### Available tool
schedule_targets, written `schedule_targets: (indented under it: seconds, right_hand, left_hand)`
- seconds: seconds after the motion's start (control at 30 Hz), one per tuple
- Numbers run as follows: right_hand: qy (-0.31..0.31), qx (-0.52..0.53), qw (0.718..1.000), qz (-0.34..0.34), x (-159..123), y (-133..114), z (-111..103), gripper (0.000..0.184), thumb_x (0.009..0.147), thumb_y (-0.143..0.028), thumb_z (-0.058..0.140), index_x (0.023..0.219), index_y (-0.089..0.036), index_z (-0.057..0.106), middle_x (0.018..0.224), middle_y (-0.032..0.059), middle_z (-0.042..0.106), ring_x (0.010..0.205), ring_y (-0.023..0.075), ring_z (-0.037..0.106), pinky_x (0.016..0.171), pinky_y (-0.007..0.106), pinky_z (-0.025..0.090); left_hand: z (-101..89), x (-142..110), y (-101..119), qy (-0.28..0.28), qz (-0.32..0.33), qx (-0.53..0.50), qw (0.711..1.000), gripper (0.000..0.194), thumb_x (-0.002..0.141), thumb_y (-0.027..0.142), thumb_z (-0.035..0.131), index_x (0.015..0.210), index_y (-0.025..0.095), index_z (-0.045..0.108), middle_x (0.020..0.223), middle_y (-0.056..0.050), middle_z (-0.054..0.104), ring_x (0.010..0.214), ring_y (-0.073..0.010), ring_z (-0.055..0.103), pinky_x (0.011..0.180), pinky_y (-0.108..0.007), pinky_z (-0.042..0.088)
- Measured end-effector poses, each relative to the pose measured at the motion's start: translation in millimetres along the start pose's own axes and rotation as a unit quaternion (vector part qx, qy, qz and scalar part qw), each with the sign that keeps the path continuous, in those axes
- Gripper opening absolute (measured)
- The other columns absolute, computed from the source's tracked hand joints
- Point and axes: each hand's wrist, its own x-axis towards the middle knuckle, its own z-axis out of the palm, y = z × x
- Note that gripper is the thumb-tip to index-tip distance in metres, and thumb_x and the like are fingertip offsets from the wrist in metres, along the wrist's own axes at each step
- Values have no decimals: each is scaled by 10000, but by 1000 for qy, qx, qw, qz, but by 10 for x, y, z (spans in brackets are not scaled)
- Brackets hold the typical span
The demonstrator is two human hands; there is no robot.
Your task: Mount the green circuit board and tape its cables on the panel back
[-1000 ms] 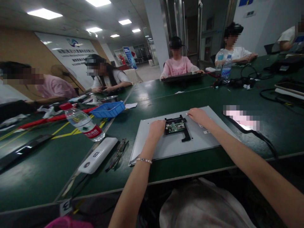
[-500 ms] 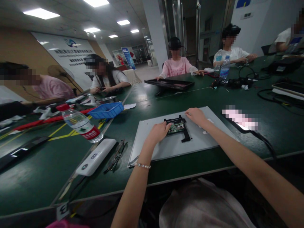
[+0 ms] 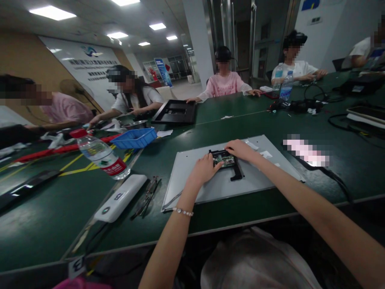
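A flat grey-white panel point(image 3: 186, 176) lies on the green table, with a black plastic bracket point(image 3: 236, 171) on top of it. Set in the bracket is a green circuit board point(image 3: 221, 160). My left hand point(image 3: 205, 170) grips the bracket's left side, its thumb reaching over the board. At the upper right corner of the bracket, my right hand point(image 3: 242, 151) has its fingers closed on the edge; the fingertips are partly hidden. Small white labels point(image 3: 266, 154) show on the panel beside my right wrist.
Left of the panel are a pair of glasses point(image 3: 146, 197), a white power bank point(image 3: 122, 198), a water bottle point(image 3: 100, 154) and a blue tray point(image 3: 135, 137). A phone point(image 3: 306, 152) with a cable lies right. Across the table, a co-worker's hand touches a black frame point(image 3: 174, 112).
My right hand has moved left onto the bracket's corner. My left thumb reaches further over the board. The co-worker's black frame has shifted left and turned.
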Motion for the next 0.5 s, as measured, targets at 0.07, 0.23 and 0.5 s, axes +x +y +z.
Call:
schedule_targets:
  seconds: [0.07,0.23,0.5]
  right_hand:
    - [15,21,1000,-4,11,33,19,268,935,-250,491,961,-167,745,997,81,736,946,193,658,835,246,438]
    - [50,88,994,30,36,48,63,249,926,-246,521,967,-178,758,1009,72,742,917,184,670,803,241,452]
    - [65,108,991,43,57,109,163,161,844,-206,634,929,-190,770,932,64,738,901,177,654,797,251,463]
  left_hand:
    - [-24,-10,11,-3,-1,3,1000,660,956,569,297,1348,53,428,1361,-227,512,1229,-303,514,976,-370,388]
    - [-62,-33,34,-5,-5,2,1000,630,958,546,321,1339,58,438,1350,-224,521,1209,-301,529,965,-370,394]
    - [-43,-30,30,-7,-10,-11,1000,648,953,544,343,1371,53,403,1385,-232,484,1250,-299,497,986,-368,379]
